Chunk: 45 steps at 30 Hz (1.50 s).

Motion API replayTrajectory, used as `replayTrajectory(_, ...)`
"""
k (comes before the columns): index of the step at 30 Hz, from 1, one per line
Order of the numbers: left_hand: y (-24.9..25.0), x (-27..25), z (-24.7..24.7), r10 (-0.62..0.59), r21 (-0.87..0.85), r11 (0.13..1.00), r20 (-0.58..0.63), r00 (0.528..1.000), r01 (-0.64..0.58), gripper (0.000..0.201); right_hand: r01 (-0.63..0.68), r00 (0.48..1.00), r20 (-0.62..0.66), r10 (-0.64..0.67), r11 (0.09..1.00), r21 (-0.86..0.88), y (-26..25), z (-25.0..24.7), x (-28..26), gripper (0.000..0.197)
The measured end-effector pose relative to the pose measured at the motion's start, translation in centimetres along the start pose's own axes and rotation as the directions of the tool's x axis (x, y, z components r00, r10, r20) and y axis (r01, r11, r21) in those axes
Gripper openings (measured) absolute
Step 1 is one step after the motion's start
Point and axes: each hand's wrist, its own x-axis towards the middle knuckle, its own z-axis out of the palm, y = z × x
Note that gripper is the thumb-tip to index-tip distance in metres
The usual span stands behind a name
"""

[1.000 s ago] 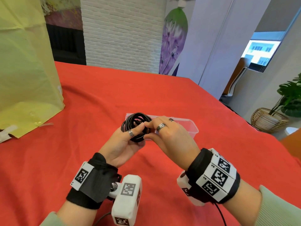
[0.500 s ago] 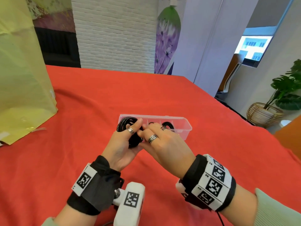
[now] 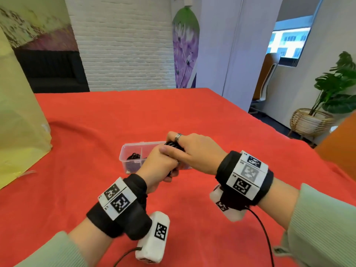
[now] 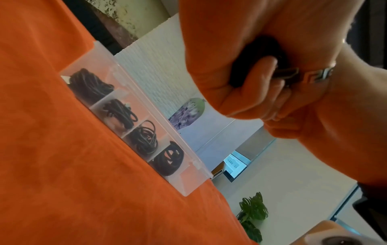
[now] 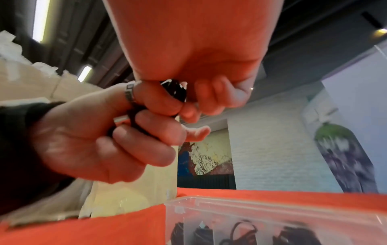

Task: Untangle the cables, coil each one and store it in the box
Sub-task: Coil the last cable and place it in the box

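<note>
A coiled black cable [image 3: 174, 147] is squeezed between both hands, just above the clear plastic box [image 3: 128, 151] on the red cloth. My left hand [image 3: 161, 164] grips the coil from below, fingers curled round it. My right hand [image 3: 169, 141] clamps it from above, ringed finger over the top. In the right wrist view the coil [image 5: 173, 91] shows between the two sets of fingers. In the left wrist view the box [image 4: 184, 185] has several compartments, each holding a coiled black cable; the end compartment is bare. Most of the held coil is hidden.
A large yellow-green bag [image 3: 19, 112] stands on the table at the left. The table's right edge [image 3: 269, 128] drops off towards a potted plant in a basket [image 3: 312, 120]. Black wires trail from my wrist cameras near the front edge.
Both hands carried the coil right, from the box's left end to over its middle, and closed tighter round it. The head view tilted up.
</note>
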Motion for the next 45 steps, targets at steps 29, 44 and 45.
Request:
replayTrajectory(29, -3.1, 11.7, 4.3, 0.027, 0.207, 0.978, -0.08, 0.996, -0.01, 0.037, -0.161, 0.986, 0.037, 0.164, 0.861, 0.483, 15.8, 3.1, 3.9, 0.016)
replayTrajectory(44, -4.2, 13.9, 4.1, -0.034, 0.491, 0.866, -0.139, 0.99, 0.099, 0.021, -0.173, 0.947, 0.248, 0.202, 0.976, -0.135, 17.1, 4.9, 7.3, 0.036)
replayTrajectory(45, -4.3, 13.8, 4.1, -0.041, 0.493, 0.864, -0.13, 0.991, 0.101, 0.025, -0.16, 0.947, 0.255, 0.194, 0.976, -0.149, 17.2, 4.8, 7.3, 0.037)
